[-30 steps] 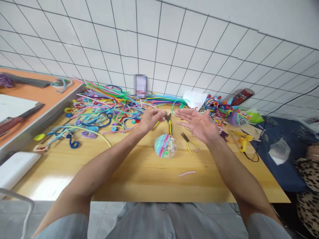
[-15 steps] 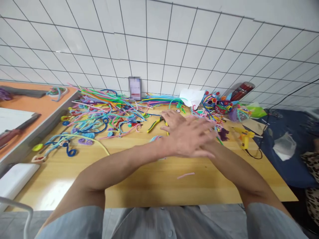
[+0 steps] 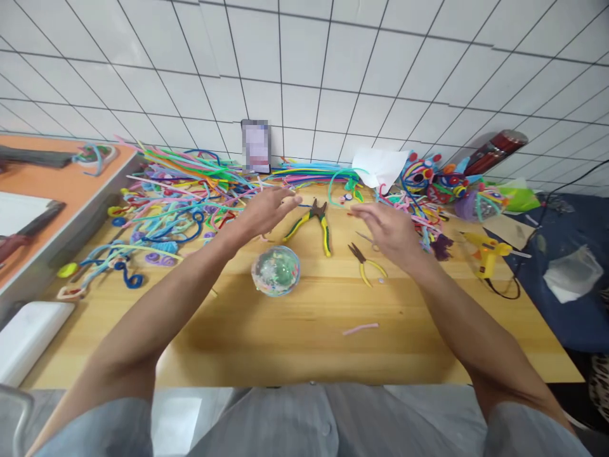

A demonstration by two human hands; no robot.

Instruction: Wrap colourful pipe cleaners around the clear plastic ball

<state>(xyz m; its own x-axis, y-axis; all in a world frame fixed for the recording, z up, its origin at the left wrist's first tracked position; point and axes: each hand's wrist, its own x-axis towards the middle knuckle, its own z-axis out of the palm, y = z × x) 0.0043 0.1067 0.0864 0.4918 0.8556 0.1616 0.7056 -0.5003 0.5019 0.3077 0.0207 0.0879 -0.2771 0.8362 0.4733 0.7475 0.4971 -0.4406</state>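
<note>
My left hand [image 3: 269, 212] hovers over the table's left middle, fingers stretched out and slightly blurred, holding nothing I can see. To its right lie large pliers [image 3: 315, 219] with yellow-green handles, jaws pointing to the wall. Below that hand stands a clear round bowl [image 3: 276, 271] with small colourful bits in it. My right hand [image 3: 387, 231] is stretched leftward with its fingers extended, close to the lower end of a pale green pipe cleaner [image 3: 332, 190]. Small yellow-handled pliers [image 3: 364, 260] lie below it. Scissors [image 3: 366, 240], partly hidden, are beside its fingers.
Piled pipe cleaners [image 3: 176, 209] cover the left back. A phone [image 3: 257, 147] leans on the tiled wall. White paper [image 3: 380, 168], decorated colourful pieces [image 3: 425, 178] and a yellow glue gun [image 3: 488, 254] with a cord are at right. A pink strip [image 3: 360, 329] lies in front.
My hands were crossed over the middle and have parted, left hand to the left, right hand to the right. The bowl and both pliers are now uncovered. The view has shifted slightly.
</note>
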